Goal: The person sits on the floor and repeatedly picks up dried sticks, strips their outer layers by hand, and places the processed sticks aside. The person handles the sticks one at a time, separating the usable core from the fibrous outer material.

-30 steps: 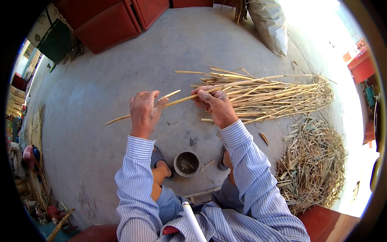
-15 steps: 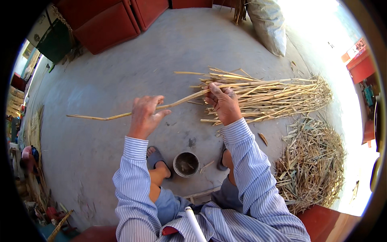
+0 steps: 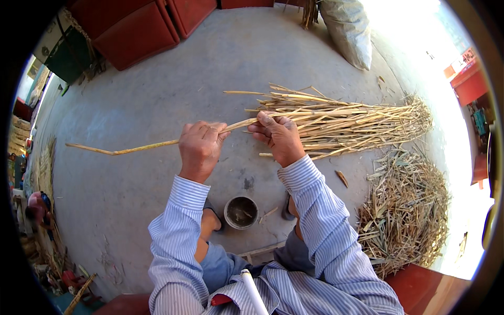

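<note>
Has a grey floor (image 3: 136,94) all round a small, dark bowl (image 3: 241,212). Shows red furniture (image 3: 134,34) far beyond the bowl to the left, and a pale sack (image 3: 345,34) far beyond it to the right. Shows a bundle (image 3: 362,126) of yellow stalks lying on the floor beyond and to the right of the bowl, with loose ends pointing left and a frayed tangle at the right. Has a heap (image 3: 407,215) of dry scraps well to the right of the bowl, just on the near side of that bundle. Wears a striped shirt (image 3: 178,236), with sleeves reaching past the bowl on both sides.

Holds one long stalk (image 3: 139,148) up beyond the bowl, running from well to its left, bent near the left tip, over to its right in front of the bundle; cannot tell the right end from the stalks behind.

Has the left hand (image 3: 200,149) beyond and left of the bowl, in a closed grip, fingers curled round the stalk. Has the right hand (image 3: 278,137) beyond and slightly right of the bowl, in a pinching grip on the same stalk between thumb and forefinger. Shows a brown chip (image 3: 342,178) on the floor, right of the bowl, and a thin sliver (image 3: 268,214) just beside it.
</note>
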`<state>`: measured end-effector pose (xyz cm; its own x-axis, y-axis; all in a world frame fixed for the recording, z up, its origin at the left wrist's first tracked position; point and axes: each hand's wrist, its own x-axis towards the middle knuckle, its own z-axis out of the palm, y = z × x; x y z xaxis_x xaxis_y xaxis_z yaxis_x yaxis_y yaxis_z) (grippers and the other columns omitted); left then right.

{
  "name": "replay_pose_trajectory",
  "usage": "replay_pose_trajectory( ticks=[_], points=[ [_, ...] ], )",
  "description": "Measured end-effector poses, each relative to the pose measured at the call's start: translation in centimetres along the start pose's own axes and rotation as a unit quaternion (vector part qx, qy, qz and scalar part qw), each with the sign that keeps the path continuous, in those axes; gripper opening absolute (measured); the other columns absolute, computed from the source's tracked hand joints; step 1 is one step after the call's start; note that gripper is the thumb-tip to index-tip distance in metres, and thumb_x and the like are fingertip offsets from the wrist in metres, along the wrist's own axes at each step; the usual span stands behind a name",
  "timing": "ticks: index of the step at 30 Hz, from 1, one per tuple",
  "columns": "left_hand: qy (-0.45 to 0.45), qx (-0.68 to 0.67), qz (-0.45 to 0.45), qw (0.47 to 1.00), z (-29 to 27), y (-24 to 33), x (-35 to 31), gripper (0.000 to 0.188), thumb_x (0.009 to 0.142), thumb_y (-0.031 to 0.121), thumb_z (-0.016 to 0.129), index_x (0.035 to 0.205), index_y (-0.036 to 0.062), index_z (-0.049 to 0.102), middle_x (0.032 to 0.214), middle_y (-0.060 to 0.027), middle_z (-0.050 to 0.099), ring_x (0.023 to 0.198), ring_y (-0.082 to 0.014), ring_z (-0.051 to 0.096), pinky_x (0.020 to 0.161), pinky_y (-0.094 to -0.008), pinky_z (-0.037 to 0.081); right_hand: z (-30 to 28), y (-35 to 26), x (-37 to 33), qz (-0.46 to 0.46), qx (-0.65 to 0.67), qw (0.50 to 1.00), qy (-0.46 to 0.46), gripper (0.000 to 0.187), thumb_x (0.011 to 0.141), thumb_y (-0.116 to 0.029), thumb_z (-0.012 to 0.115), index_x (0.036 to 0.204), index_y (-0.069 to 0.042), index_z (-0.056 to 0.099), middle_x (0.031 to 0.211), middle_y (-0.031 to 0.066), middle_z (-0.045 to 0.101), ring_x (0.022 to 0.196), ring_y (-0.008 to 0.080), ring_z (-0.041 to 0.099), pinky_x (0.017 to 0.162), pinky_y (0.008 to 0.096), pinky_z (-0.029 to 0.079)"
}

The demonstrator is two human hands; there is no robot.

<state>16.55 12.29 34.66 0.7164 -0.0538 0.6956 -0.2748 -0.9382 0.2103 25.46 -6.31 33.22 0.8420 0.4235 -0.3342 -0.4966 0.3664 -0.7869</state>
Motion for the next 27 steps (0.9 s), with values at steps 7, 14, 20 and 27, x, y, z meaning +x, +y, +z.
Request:
replay_pose_trajectory(
  ticks=[7, 14, 20, 27],
  points=[
    [-0.04, -0.238, -0.307, 0.92, -1.4, -1.6, -0.3, 0.021, 0.086, 0.021, 0.073, 0.087, 0.0003, 0.068, 0.081, -0.0127, 0.07, 0.068, -0.0185, 0.064, 0.06, -0.0323, 0.049, 0.0, -0.3, -0.3, -0.042, -0.038, 0.998, 0.001, 0.023, 0.094, -0.02, 0.066, 0.103, 0.0, 0.063, 0.091, 0.0101, 0.069, 0.082, 0.019, 0.07, 0.074, 0.0297, 0.057],
    [-0.18, -0.23, -0.27, 0.917, -0.9, -0.9, -0.1, 0.02, 0.084, 0.018, 0.074, 0.089, -0.001, 0.069, 0.072, -0.0104, 0.069, 0.062, -0.0162, 0.062, 0.058, -0.031, 0.048, -0.2, -0.2, -0.4, -0.088, -0.051, 0.992, -0.073, 0.017, 0.092, -0.02, 0.068, 0.099, -0.004, 0.066, 0.091, 0.0069, 0.069, 0.087, 0.016, 0.068, 0.078, 0.0286, 0.053],
    [-0.182, -0.364, -0.38, 0.831, -0.4, -2.6, -1.5, 0.016, 0.084, 0.013, 0.075, 0.089, -0.0017, 0.069, 0.078, -0.0054, 0.069, 0.07, -0.0094, 0.06, 0.063, -0.0267, 0.048, -0.2, -0.3, -0.4, -0.091, -0.069, 0.989, -0.094, 0.015, 0.09, -0.016, 0.07, 0.097, -0.002, 0.067, 0.089, 0.0064, 0.069, 0.084, 0.0145, 0.067, 0.078, 0.0274, 0.053],
    [-0.079, -0.284, -0.428, 0.854, -1.9, -6.6, -2.4, 0.021, 0.086, 0.019, 0.073, 0.093, 0.0, 0.068, 0.081, -0.0045, 0.069, 0.075, -0.0115, 0.062, 0.067, -0.0272, 0.048, -1.0, -0.8, -0.4, -0.14, -0.164, 0.973, -0.084, 0.015, 0.092, -0.015, 0.068, 0.096, 0.0, 0.068, 0.087, 0.0066, 0.069, 0.081, 0.0139, 0.068, 0.072, 0.0257, 0.055]
  ],
)
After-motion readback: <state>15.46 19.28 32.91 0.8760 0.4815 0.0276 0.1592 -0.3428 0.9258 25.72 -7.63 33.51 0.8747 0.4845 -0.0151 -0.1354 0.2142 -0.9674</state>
